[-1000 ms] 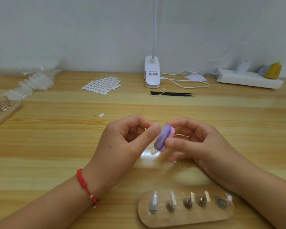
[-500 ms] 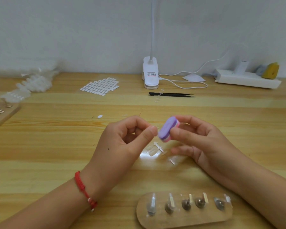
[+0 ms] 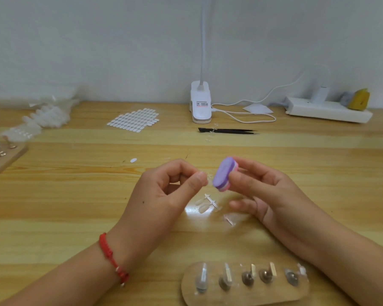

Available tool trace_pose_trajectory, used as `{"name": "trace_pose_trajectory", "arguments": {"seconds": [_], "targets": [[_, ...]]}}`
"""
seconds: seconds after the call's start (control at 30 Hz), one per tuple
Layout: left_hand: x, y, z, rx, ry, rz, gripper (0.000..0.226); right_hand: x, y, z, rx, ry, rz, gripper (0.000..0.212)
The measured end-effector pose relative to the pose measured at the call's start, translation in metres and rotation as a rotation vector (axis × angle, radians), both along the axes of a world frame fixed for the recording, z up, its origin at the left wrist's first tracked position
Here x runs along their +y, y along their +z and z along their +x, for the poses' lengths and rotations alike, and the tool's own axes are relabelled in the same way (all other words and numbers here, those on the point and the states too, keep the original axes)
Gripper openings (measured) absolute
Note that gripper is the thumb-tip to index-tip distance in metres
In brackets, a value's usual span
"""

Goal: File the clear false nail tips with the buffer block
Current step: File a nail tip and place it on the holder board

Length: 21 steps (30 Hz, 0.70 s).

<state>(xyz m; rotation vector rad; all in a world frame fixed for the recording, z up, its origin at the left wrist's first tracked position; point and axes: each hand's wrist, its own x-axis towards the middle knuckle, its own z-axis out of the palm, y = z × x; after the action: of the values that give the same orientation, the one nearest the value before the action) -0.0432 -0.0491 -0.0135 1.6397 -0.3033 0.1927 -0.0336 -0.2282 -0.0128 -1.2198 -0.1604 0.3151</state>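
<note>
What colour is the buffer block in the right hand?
The buffer block is purple with a pink layer, seen in the head view.

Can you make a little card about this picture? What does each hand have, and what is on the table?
Left hand: pinches a tiny clear nail tip, hard to see
Right hand: holds the purple and pink buffer block, right beside that tip
Between the hands: loose nail tips on the table
Nearest the person: wooden board with a row of tips on pegs
Far back: black tweezers, white clip lamp
</note>
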Motion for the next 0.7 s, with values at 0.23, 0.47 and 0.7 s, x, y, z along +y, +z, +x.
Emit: {"name": "trace_pose_trajectory", "arguments": {"seconds": [0.23, 0.47, 0.7], "targets": [[0.0012, -0.0038, 0.0005, 0.012, -0.053, 0.037, 0.016, 0.0013, -0.0004, 0.0003, -0.010, 0.005, -0.023, 0.036], [0.0002, -0.0019, 0.0003, -0.036, -0.098, 0.122, 0.016, 0.0013, 0.0022, -0.0008, -0.029, 0.019, -0.066, 0.033], [0.0014, -0.0048, 0.0025, -0.051, -0.047, 0.096, 0.015, 0.0002, -0.0011, 0.0012, -0.061, 0.045, -0.059, 0.029]]}}
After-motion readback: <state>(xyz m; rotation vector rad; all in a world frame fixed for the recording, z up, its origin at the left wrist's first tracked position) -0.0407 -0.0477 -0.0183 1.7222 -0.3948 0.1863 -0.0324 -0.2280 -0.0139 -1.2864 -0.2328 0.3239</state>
